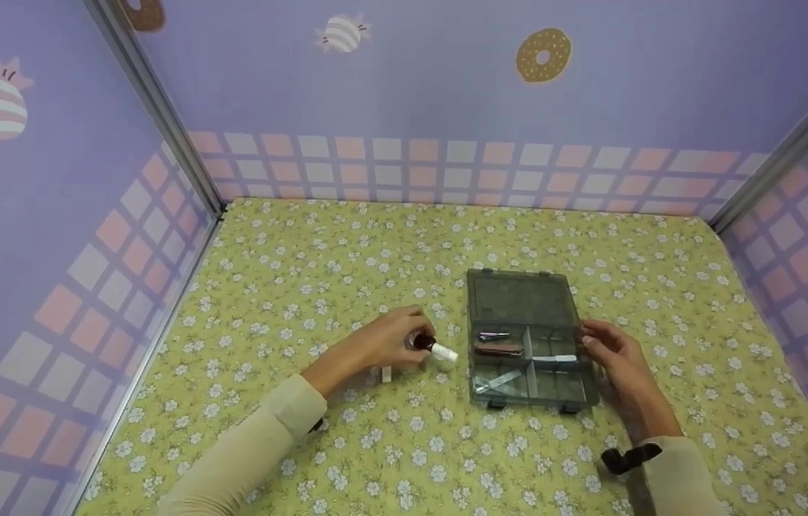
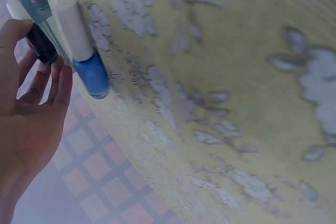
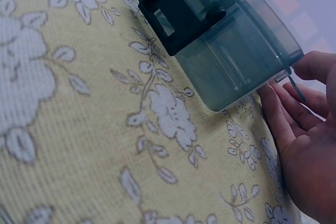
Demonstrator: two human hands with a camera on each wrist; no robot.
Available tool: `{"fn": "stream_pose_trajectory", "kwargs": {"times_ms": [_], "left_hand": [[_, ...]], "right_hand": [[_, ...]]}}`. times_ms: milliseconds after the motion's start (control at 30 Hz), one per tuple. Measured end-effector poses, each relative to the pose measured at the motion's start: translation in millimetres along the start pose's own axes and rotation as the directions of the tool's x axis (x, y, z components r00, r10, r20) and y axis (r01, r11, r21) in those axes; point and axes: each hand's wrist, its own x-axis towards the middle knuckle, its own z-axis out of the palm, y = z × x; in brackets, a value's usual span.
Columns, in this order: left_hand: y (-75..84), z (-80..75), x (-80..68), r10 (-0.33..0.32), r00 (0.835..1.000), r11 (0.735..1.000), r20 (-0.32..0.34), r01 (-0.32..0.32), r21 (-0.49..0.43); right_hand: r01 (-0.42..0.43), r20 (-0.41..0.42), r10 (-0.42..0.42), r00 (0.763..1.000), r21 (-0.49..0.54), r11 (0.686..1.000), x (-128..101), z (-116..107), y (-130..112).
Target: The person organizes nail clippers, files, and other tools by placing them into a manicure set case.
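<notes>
My left hand (image 1: 396, 338) holds a dark red nail polish bottle (image 1: 422, 342) between thumb and fingers, its white cap pointing right toward the box. Close by that hand, a blue nail polish bottle (image 2: 93, 76) with a white cap is on the cloth; in the head view the hand mostly hides it. A smoky, see-through compartment box (image 1: 593, 387) lies with its lid (image 1: 522, 297) open away from me. At the box's right side, my right hand (image 1: 615, 355) grips the edge, thumb on top and fingers lower along the wall.
Inside the box, dividers separate a nail clipper (image 1: 495, 335), a reddish-brown slim item (image 1: 499, 350), a white slim item (image 1: 554, 358) and a pale flat strip (image 1: 498, 380). Black latches (image 3: 181, 14) stick out at its front. Patterned walls (image 1: 404, 86) enclose the flowered cloth (image 1: 346, 251).
</notes>
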Motion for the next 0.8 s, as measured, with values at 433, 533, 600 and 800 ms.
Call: {"fn": "stream_pose_trajectory", "kwargs": {"times_ms": [433, 533, 600, 800], "left_hand": [[44.5, 11.2, 36.7, 0.079, 0.997, 0.995, 0.009, -0.079, -0.062], [56.8, 15.5, 46.7, 0.108, 0.994, 0.992, 0.007, -0.107, -0.07], [64.2, 18.5, 53.6, 0.133, 0.991, 0.989, 0.004, -0.133, -0.061], [84.9, 31.5, 74.6, 0.193, 0.981, 0.981, 0.002, -0.193, -0.013]], "right_hand": [[0.029, 0.003, -0.029, 1.0, 0.002, 1.0, 1, 0, 3], [0.016, -0.003, -0.016, 1.0, 0.012, 1.0, 1, 1, 3], [0.003, -0.005, -0.002, 1.0, 0.042, 0.999, 1, 1, 2], [-0.002, -0.004, 0.003, 1.0, 0.108, 0.994, 0, 2, 1]]}}
